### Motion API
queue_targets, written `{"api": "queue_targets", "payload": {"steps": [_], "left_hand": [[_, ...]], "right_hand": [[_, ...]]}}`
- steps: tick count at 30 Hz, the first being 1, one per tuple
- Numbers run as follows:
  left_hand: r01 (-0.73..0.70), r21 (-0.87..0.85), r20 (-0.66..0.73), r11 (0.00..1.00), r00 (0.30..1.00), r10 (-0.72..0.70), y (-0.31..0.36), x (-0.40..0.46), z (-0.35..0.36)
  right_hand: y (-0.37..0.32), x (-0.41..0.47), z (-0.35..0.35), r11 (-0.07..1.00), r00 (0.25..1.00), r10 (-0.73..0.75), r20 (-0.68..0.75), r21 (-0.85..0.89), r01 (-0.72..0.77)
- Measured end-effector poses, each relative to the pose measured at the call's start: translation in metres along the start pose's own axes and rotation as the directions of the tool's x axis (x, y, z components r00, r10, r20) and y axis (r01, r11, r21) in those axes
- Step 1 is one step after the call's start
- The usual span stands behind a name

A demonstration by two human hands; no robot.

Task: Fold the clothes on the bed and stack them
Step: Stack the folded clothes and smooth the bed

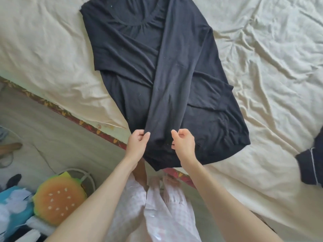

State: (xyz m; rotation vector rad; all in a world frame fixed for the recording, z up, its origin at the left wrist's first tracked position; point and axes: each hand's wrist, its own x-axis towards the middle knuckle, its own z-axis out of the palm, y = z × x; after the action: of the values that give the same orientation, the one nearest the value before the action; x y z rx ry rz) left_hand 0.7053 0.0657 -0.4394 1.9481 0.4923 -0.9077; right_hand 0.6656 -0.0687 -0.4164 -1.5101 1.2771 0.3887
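Observation:
A black long-sleeved top lies flat on the cream bed sheet, neckline at the far end, hem at the bed's near edge. One long sleeve is folded down the middle of the body. My left hand pinches the left edge of that sleeve's cuff near the hem. My right hand has its fingers curled at the cuff's right edge and seems to pinch the fabric.
A dark garment with white piping lies at the bed's right edge. On the floor at lower left sit a burger-shaped cushion, a white fan and blue and white plush items. The mattress's patterned border runs diagonally.

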Motion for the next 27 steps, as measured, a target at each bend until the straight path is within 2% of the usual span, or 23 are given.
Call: {"api": "queue_targets", "payload": {"steps": [4,9,11,13,15,18,20,21,23,25,27], "left_hand": [[-0.009,0.021,-0.006,1.000,1.000,0.009,-0.024,-0.012,0.001],[0.038,-0.100,-0.064,0.994,0.997,-0.044,-0.053,-0.019,0.008],[0.053,-0.055,-0.085,0.997,0.995,-0.057,-0.065,-0.020,0.010],[0.065,-0.020,-0.118,0.998,0.991,-0.067,-0.072,-0.017,0.011],[0.063,-0.069,-0.158,0.996,0.985,-0.074,-0.072,-0.010,0.012],[0.051,-0.174,-0.159,0.984,0.984,-0.079,-0.066,0.000,0.016],[0.093,-0.207,-0.160,0.974,0.979,-0.127,-0.067,0.004,0.021],[0.123,-0.218,-0.152,0.968,0.976,-0.158,-0.070,0.003,0.023],[0.187,-0.251,-0.085,0.950,0.973,-0.214,-0.076,-0.001,0.028],[0.253,-0.278,0.017,0.927,0.966,-0.258,-0.084,-0.010,0.033],[0.282,-0.301,0.077,0.911,0.959,-0.271,-0.091,-0.022,0.039]], "right_hand": [[0.016,-0.011,0.003,0.998,0.998,-0.038,0.047,0.058,0.035],[0.035,0.001,-0.014,0.993,0.992,-0.071,0.107,-0.082,0.079],[0.040,0.006,-0.030,0.989,0.991,-0.087,0.099,-0.111,0.098],[0.042,0.015,-0.053,0.982,0.991,-0.131,0.031,-0.130,0.134],[0.041,0.029,-0.080,0.960,0.972,-0.224,-0.070,-0.185,0.208],[0.038,0.053,-0.117,0.858,0.893,-0.394,-0.216,-0.434,0.274],[0.039,0.071,-0.140,0.754,0.828,-0.489,-0.272,-0.609,0.245],[0.040,0.078,-0.150,0.726,0.823,-0.490,-0.288,-0.658,0.202],[0.042,0.092,-0.168,0.731,0.871,-0.395,-0.293,-0.674,0.104],[0.046,0.101,-0.181,0.799,0.927,-0.254,-0.277,-0.600,0.040],[0.047,0.107,-0.190,0.900,0.956,-0.118,-0.268,-0.436,-0.011]]}}
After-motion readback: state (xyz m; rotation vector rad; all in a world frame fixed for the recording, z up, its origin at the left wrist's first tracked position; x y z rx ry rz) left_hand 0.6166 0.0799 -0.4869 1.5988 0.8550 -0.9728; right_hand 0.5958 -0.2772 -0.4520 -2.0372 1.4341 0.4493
